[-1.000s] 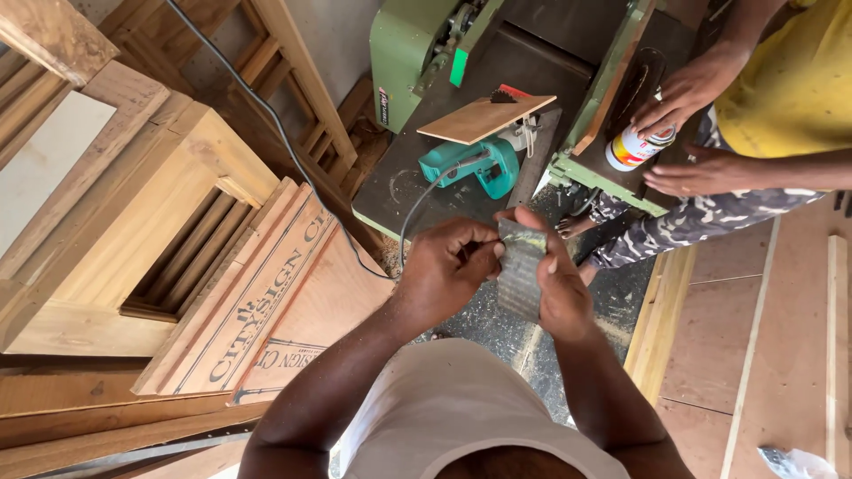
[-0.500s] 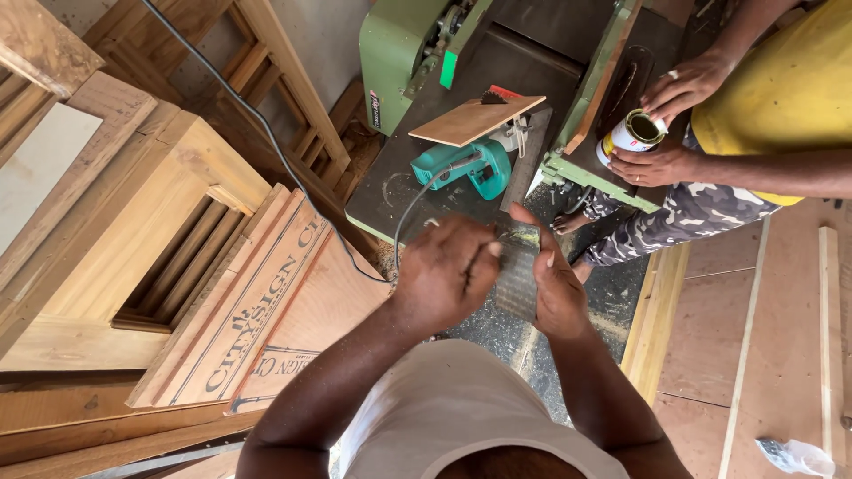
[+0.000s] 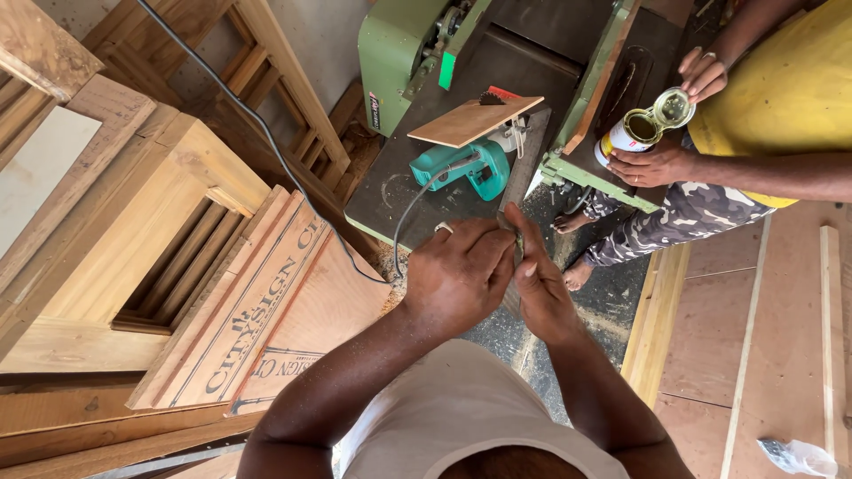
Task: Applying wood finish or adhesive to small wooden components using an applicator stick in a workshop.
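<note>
The green woodworking machine [image 3: 497,80] fills the upper middle of the view, its dark table carrying a teal power tool [image 3: 466,167] with a thin wooden board [image 3: 470,120] resting on top. Panelled wooden doors and frames [image 3: 115,231] lean at the left. A second person in a yellow top stands at the right, holding an opened tin [image 3: 632,133] in one hand and its lid in the other.

Below the machine, the wearer's left hand [image 3: 457,279] and right hand [image 3: 541,293] are brought close together, both closed around a small grey strip [image 3: 517,244]. The strip stands between the two hands, pinched at the fingertips, and is mostly hidden; its kind cannot be told.

Judgement: work this fine is best kept close to the body with the wrists steady. A firm pinch from both sides would guard against the piece slipping to the sawdust-covered floor [image 3: 603,306].
</note>
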